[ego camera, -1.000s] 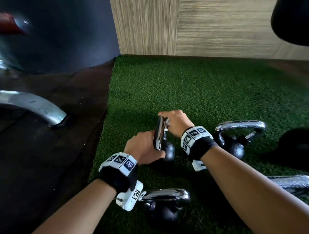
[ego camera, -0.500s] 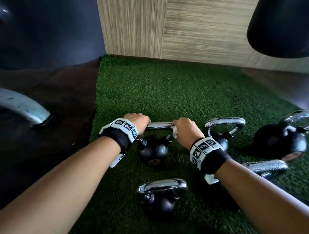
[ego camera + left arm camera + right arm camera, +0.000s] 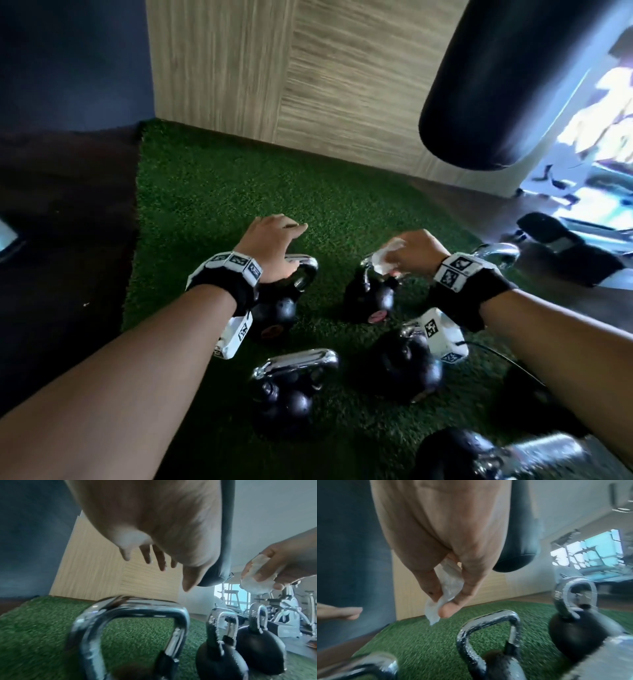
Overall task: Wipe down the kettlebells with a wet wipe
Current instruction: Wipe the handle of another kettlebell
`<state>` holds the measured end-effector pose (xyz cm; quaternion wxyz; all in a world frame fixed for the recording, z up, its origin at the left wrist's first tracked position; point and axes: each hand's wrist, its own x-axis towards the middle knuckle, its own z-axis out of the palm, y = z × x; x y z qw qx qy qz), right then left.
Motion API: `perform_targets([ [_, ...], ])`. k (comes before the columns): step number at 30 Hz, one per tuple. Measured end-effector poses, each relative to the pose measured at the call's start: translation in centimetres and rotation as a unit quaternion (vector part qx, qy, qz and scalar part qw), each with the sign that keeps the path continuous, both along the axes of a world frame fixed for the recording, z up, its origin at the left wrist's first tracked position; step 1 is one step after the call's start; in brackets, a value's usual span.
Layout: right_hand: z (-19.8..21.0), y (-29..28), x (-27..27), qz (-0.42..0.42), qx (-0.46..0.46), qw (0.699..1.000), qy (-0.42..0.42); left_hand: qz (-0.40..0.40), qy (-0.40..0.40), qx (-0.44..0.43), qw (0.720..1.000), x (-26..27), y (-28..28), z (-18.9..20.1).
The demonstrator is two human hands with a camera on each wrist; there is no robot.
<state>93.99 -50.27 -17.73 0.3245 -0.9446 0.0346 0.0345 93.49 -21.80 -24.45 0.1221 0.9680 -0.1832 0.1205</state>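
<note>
**Two hands above the kettlebells, wipe in the right**

Starting at the left, we see our left hand (image 3: 272, 245) held above the chrome handle of the left kettlebell (image 3: 274, 313), which stands upright on the green turf (image 3: 219, 202). The forearm reaches in from the lower left, the wrist band sits over the bell's black ball, and the palm faces down. From the head view we cannot tell whether the hand touches the handle. The left wrist view settles it: the fingers (image 3: 160, 559) are straight and slightly spread, the thumb points down, and a clear gap separates them from the handle (image 3: 130, 607) below. The hand holds nothing.

Moving right, the middle kettlebell (image 3: 370, 298) stands just beside the first, with two more nearer to us on the turf. Our right hand (image 3: 416, 255) hovers over its handle, the forearm coming in from the lower right. The wet wipe (image 3: 387, 258) shows as a crumpled white wad under the hand. The right wrist view shows what the head view hides: the thumb and fingertips pinch the wipe (image 3: 447, 586), whose loose corner hangs down, apart from the handle (image 3: 489, 620) beneath it.

At the far right, a black punching bag (image 3: 507, 89) hangs above the floor. Only the wrist views show the exercise machines (image 3: 281, 609) by the window behind it.
</note>
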Motion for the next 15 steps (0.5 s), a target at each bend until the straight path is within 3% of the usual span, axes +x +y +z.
perform_targets([
  [3,2.7,-2.9,-1.5,-0.044,0.202,0.978,0.019,-0.035,-0.039,-0.016,0.999,-0.4,-3.7,2.7],
  [4,3.7,-3.5,-1.8,-0.046,0.217,0.975,0.022,-0.044,-0.044,-0.02,0.998,-0.6,-5.0,3.7],
  [6,5.3,-4.5,-2.3,-0.045,0.163,0.986,0.013,-0.066,-0.027,-0.085,0.994,-1.1,-7.5,5.6],
  [9,6.8,-5.8,-1.6,-0.06,0.169,0.984,0.003,-0.074,0.018,-0.185,0.98,-1.3,-10.6,7.6],
  [15,6.6,-9.3,2.1,-0.015,0.216,0.976,0.028,-0.005,0.113,-0.166,0.98,0.6,-13.7,7.9],
])
